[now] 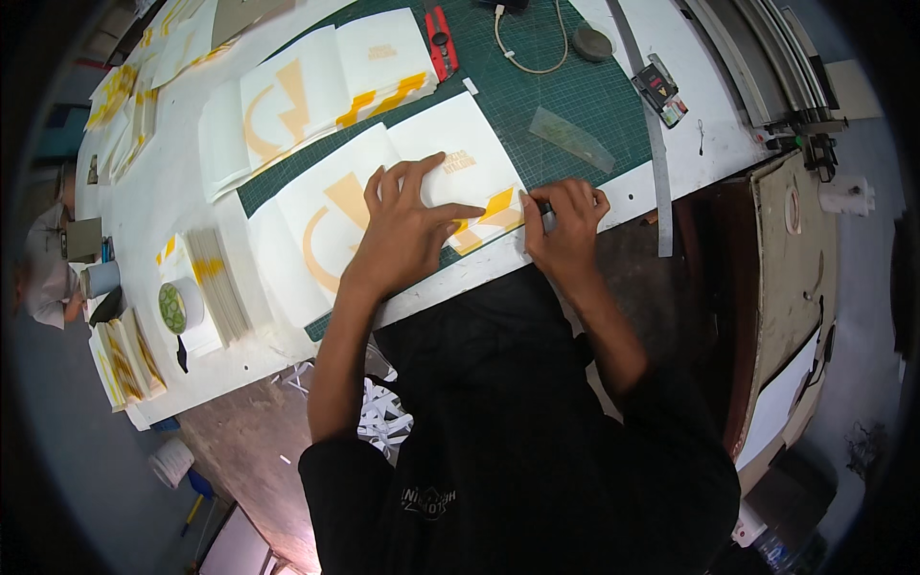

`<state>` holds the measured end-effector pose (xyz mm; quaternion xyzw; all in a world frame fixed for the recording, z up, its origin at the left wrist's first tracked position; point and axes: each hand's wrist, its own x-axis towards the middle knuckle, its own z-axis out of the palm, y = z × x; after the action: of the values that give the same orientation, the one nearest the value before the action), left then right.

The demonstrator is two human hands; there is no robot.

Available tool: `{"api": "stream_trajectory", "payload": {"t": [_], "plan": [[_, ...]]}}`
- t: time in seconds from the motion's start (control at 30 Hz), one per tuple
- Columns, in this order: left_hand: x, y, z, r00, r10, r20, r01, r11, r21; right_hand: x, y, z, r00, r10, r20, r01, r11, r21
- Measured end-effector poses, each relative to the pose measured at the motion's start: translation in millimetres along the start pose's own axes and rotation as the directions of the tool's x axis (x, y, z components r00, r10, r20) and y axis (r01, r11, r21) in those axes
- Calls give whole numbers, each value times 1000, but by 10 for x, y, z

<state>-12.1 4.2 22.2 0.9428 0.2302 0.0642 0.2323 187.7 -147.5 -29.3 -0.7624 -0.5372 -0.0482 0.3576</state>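
– Where do we find the white paper (417, 139)?
– Under our left hand (402, 225), partly on the green mat (628, 125). This hand is spread and grips nothing.
– And our right hand (565, 225)?
– By the paper's edge, its fingers bent around a small dark thing (548, 218) we cannot identify.

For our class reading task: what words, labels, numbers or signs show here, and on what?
Near white sheet: orange lettering, too blurred to quote.
Far white sheet: similar lettering, too small to read.
Black shirt: pale emblem with unclear lettering.
Small black object: markings too small to read.
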Motion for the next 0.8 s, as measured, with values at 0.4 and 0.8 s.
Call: {"api": "stream_trajectory", "payload": {"t": [0.4, 0.8], "plan": [[99, -91, -96, 998, 8, 69, -3, 997, -72, -230, -773, 289, 999, -43, 14, 42, 999, 31], [125, 222, 59, 986, -100, -131, 94, 994, -52, 12, 163, -214, 962, 156, -225, -146, 987, 59]]}}
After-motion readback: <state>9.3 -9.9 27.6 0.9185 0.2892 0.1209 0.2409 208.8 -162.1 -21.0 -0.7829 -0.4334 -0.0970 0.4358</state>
